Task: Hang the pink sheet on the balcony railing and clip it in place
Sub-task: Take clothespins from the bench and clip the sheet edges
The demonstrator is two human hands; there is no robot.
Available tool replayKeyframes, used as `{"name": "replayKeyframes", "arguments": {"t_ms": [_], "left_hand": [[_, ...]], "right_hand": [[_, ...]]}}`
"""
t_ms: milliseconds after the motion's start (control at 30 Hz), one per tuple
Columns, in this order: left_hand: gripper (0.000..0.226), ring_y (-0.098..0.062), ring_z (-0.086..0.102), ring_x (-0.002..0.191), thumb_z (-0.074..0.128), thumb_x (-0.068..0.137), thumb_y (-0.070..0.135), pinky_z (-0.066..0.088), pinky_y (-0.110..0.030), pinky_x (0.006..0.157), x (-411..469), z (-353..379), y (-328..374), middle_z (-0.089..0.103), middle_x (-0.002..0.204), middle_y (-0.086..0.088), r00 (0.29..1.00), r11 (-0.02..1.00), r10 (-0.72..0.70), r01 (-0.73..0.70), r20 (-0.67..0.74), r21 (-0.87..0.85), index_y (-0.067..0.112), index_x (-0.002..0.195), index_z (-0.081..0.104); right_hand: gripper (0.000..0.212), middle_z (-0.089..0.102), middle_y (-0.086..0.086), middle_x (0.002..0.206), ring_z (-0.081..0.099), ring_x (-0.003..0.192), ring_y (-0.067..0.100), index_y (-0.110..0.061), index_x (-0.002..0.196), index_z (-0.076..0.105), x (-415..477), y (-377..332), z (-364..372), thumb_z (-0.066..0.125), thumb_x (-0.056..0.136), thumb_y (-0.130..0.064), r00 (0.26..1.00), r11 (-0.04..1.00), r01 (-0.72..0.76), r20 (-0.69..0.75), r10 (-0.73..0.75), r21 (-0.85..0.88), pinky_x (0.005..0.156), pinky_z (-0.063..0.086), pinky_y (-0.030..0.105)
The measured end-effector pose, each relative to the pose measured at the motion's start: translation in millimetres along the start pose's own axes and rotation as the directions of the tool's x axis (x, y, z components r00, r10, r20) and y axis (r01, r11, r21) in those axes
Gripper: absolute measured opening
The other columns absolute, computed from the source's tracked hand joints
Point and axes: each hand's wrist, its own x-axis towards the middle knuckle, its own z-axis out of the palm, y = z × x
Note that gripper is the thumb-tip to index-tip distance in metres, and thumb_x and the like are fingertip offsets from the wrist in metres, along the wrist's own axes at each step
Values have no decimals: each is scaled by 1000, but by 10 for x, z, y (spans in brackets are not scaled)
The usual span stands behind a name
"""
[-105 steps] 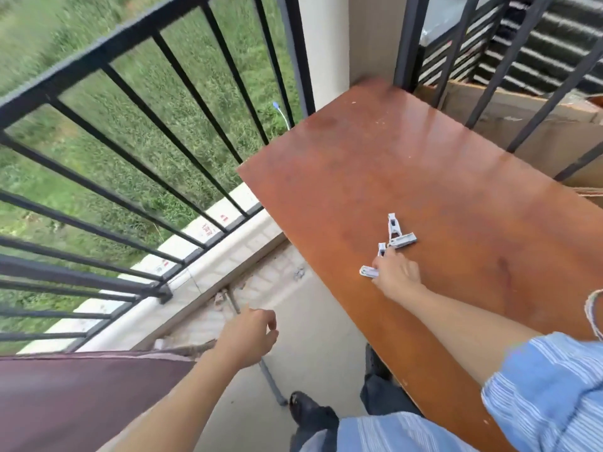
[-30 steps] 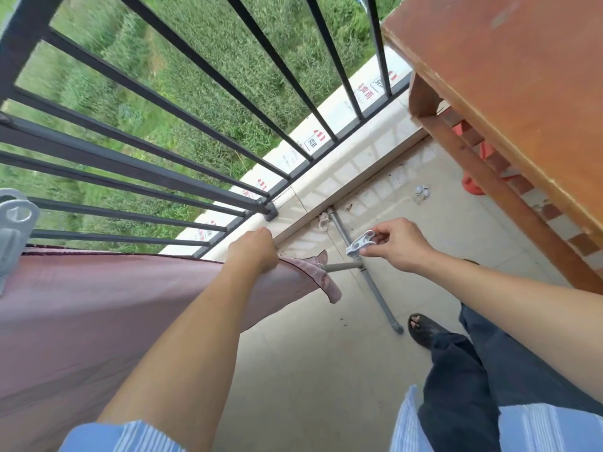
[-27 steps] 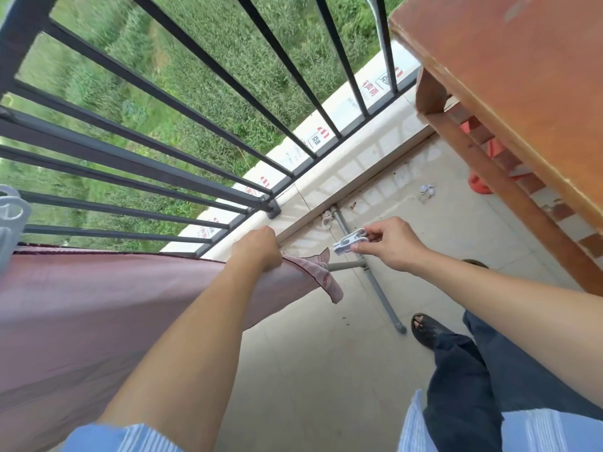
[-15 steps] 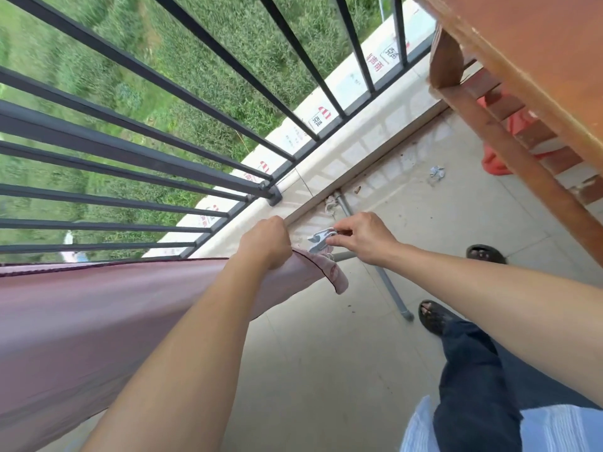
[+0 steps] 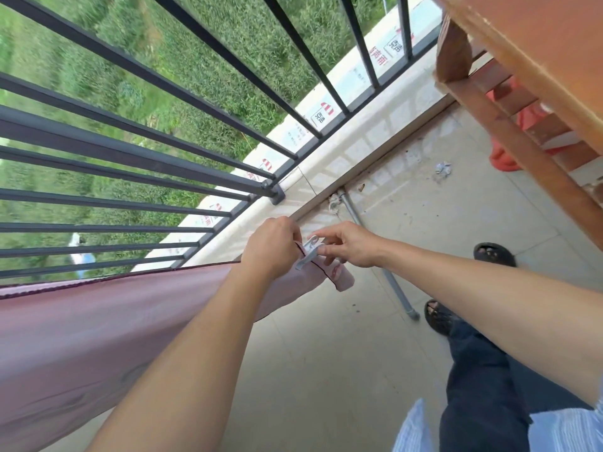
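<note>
The black balcony railing (image 5: 130,151) fills the upper left. Just inside it, the pink sheet (image 5: 98,321) hangs stretched from the left edge to the hands. The left hand (image 5: 270,246) curls around the sheet's top edge near its corner. The right hand (image 5: 346,244) pinches a white clip (image 5: 308,252) against that edge, touching the left hand.

An upper-floor balcony of a home, outdoors in daylight. A black metal railing (image 5: 130,154) with slim bars runs along the outer edge of the pale tiled floor (image 5: 326,370), set on a low light-coloured kerb (image 5: 375,125). Through the bars, a green field (image 5: 238,27) lies well below. A worn wooden table (image 5: 538,44) stands at the far end of the floor, near the kerb. Laundry marks the place as domestic: a pink sheet (image 5: 98,321) hangs along the railing side, with a pale clip (image 5: 308,254) at its end.
</note>
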Motion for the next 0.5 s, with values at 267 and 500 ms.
{"name": "replayKeyframes", "arguments": {"t_ms": [267,500], "left_hand": [[26,-28,61,91,49,77,1,47,-32,69,16,-22,-18,68,95,-8,992,990,-125,124,-16,-71,17,87,67],[36,-28,55,110,45,86,10,44,-36,81,-135,-228,161,65,114,-5,970,982,-165,144,-179,-126,17,118,58]], "right_hand": [[76,61,6,118,65,84,17,-30,151,23,-123,-50,-40,66,90,-24,998,985,-67,5,68,-157,76,51,28],[62,65,-3,107,65,93,20,-30,142,41,-611,18,-393,67,86,-32,970,924,-191,-210,125,-331,88,51,36]]}}
